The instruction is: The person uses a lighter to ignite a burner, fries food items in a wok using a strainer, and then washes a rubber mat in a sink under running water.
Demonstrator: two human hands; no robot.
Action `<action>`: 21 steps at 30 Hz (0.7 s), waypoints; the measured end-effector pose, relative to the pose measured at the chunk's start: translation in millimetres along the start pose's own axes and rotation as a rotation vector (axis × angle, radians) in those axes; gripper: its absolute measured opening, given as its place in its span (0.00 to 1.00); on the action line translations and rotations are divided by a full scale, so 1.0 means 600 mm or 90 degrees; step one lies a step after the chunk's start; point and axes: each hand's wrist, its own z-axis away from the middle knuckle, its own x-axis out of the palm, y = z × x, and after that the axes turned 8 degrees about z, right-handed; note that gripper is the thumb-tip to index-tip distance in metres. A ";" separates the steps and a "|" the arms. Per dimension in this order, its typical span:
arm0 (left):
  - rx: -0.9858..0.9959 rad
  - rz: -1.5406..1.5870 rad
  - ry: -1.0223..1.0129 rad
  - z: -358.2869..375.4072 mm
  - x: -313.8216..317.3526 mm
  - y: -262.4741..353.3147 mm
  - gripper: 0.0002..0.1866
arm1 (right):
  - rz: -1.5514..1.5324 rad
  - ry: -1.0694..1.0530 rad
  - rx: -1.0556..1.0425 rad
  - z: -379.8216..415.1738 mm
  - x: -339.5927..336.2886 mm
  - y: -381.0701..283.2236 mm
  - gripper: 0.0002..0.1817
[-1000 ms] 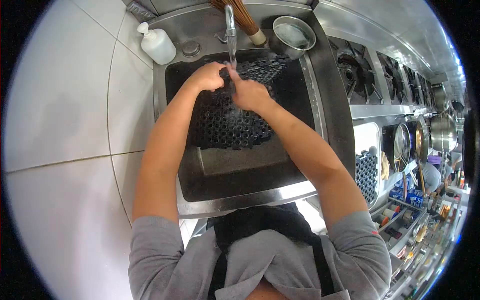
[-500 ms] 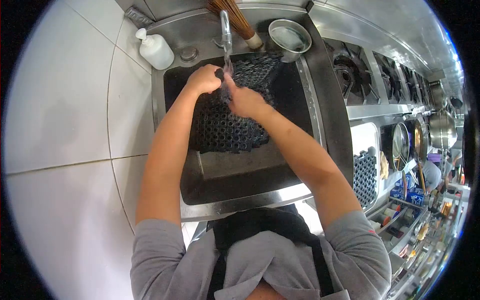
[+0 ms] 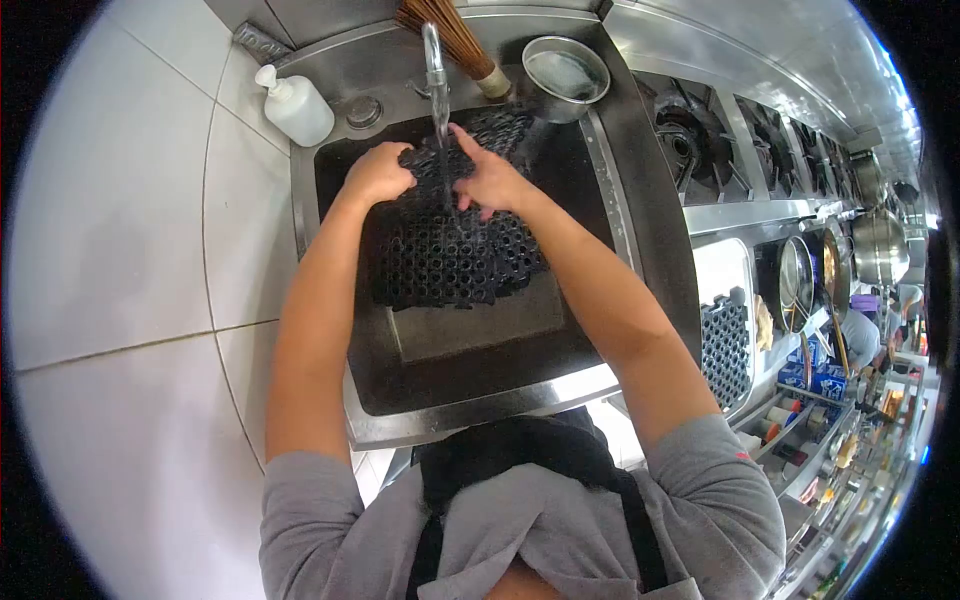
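A black rubber mat with round holes (image 3: 440,262) lies bunched in the steel sink, wet and partly folded toward the back. Water runs from the tap (image 3: 434,65) onto it. At the mat's left side, my left hand (image 3: 380,173) is closed around a raised edge; its fingertips are partly hidden. My right hand (image 3: 492,182) is just right of the water stream, over the mat, with its fingers apart and the index finger pointing toward the back. It grips nothing visible.
Behind the sink (image 3: 450,385) stand a white pump bottle (image 3: 298,110), a bamboo brush (image 3: 460,45) and a metal bowl (image 3: 566,72). Gas burners (image 3: 690,145) line the right. Another holed black mat (image 3: 725,350) lies on a white tray. A tiled wall (image 3: 110,220) rises at left.
My hands have moved apart: the left has shifted left and slightly down with the mat edge, and the right hand's fingers have spread. The water stream now shows between them.
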 end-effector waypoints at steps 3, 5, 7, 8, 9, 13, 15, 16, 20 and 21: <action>0.026 -0.027 0.002 0.007 -0.013 -0.033 0.23 | 0.313 0.057 -0.083 0.005 0.004 0.007 0.51; -0.077 0.040 -0.034 0.047 -0.027 -0.015 0.23 | 0.585 0.157 -0.092 -0.001 0.021 -0.001 0.50; -0.064 0.064 -0.021 0.056 -0.018 -0.039 0.22 | 0.577 0.173 -0.021 -0.016 0.046 -0.017 0.52; -0.052 0.080 0.002 0.061 -0.011 -0.053 0.18 | 0.548 0.173 -0.049 -0.014 0.061 -0.021 0.52; -0.043 0.096 0.028 0.069 -0.009 -0.064 0.15 | 0.550 0.172 -0.054 -0.002 0.068 -0.028 0.52; -0.087 0.163 0.030 0.116 -0.019 -0.071 0.13 | 0.560 0.132 -0.112 0.020 0.065 -0.037 0.47; -0.101 0.169 0.032 0.121 -0.014 -0.088 0.17 | 0.640 0.111 -0.177 0.013 0.039 -0.028 0.49; -0.108 0.173 0.028 0.118 -0.013 -0.094 0.20 | 0.636 0.112 -0.165 0.016 0.040 -0.024 0.49; -0.075 0.143 0.077 0.121 0.002 -0.106 0.17 | 0.601 0.156 -0.209 0.017 0.044 0.035 0.45; -0.073 0.168 0.080 0.123 0.002 -0.110 0.18 | 0.566 0.230 -0.231 -0.009 0.045 0.086 0.44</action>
